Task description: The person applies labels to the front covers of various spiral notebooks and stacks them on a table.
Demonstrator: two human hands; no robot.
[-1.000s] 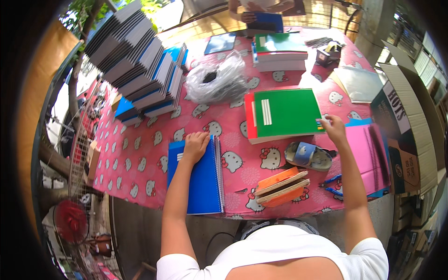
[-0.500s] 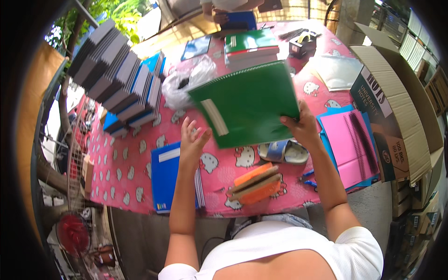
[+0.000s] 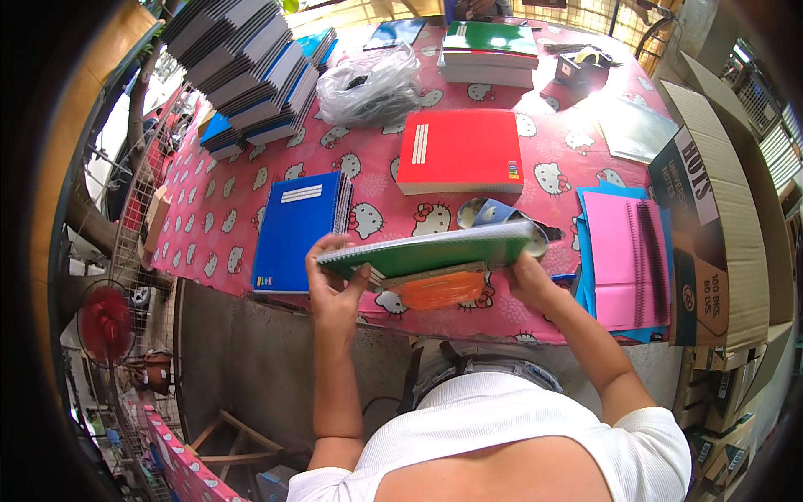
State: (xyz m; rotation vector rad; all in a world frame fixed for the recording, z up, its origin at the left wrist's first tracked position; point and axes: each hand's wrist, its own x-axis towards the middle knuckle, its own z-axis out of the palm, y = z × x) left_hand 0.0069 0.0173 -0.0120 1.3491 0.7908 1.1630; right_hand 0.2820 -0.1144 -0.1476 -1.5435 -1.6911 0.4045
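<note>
Two hands [image 3: 335, 284] gripping green notebook [image 3: 435, 249]

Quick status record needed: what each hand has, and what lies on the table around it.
left hand: grips the left end of the green notebook
right hand: grips its right end
green notebook: lifted off the table, held nearly flat
under it: orange case
left of it: blue notebook lying flat
behind it: red notebook
right: pink notebook
table: pink patterned cloth
</note>
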